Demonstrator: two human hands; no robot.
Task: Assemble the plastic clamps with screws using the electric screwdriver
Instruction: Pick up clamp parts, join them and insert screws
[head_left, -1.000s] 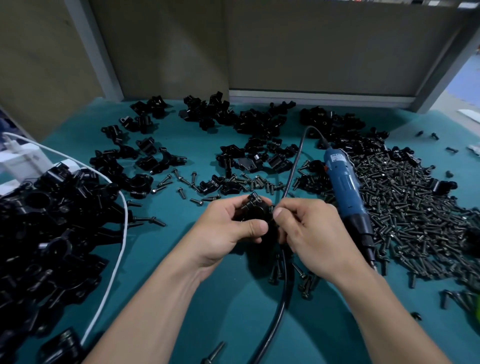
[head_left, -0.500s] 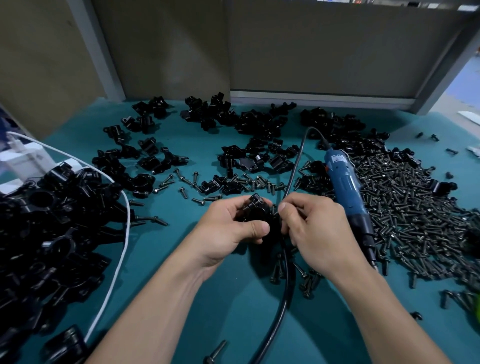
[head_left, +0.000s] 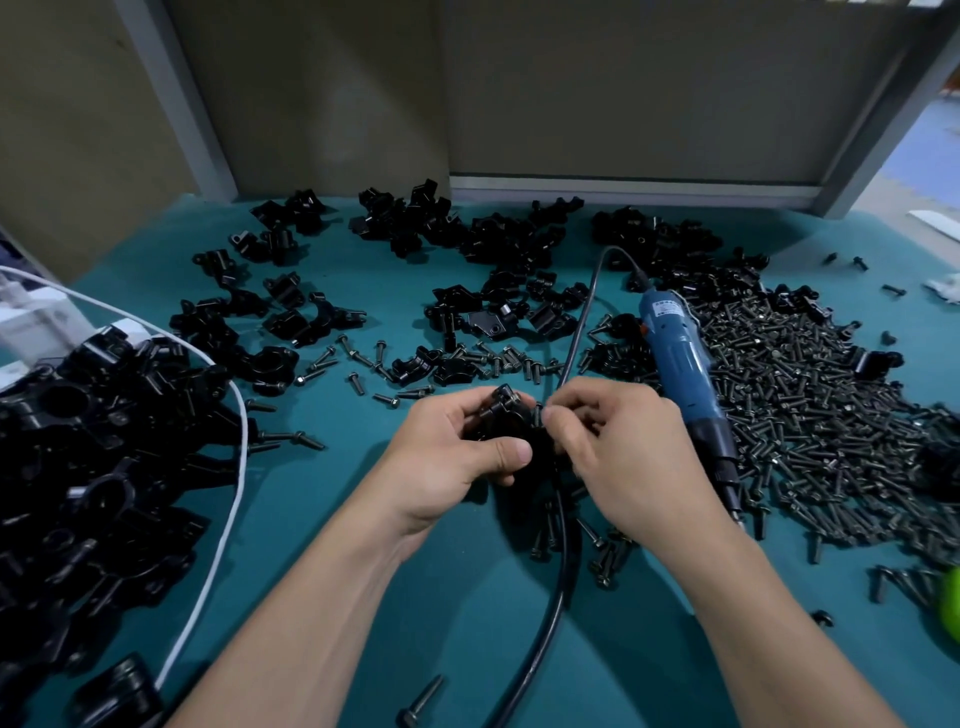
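My left hand (head_left: 457, 452) grips a black plastic clamp (head_left: 501, 415) above the middle of the teal table, thumb across its near side. My right hand (head_left: 618, 447) pinches a small black screw at the clamp's right side; most of the screw is hidden by the fingertips. The blue electric screwdriver (head_left: 685, 379) lies on the table just right of my right hand, tip pointing toward me, its black cable (head_left: 558, 597) running under my hands. A large heap of black screws (head_left: 815, 415) spreads to the right.
A big pile of black clamps (head_left: 98, 467) fills the left side, crossed by a white cable (head_left: 228, 525). Loose clamp parts (head_left: 498, 317) and scattered screws lie across the back. A white box (head_left: 36, 322) sits far left. A green object (head_left: 950, 603) shows at the right edge.
Both hands stayed together at the clamp; my right fingers shifted slightly against its right side. The screwdriver has not moved.
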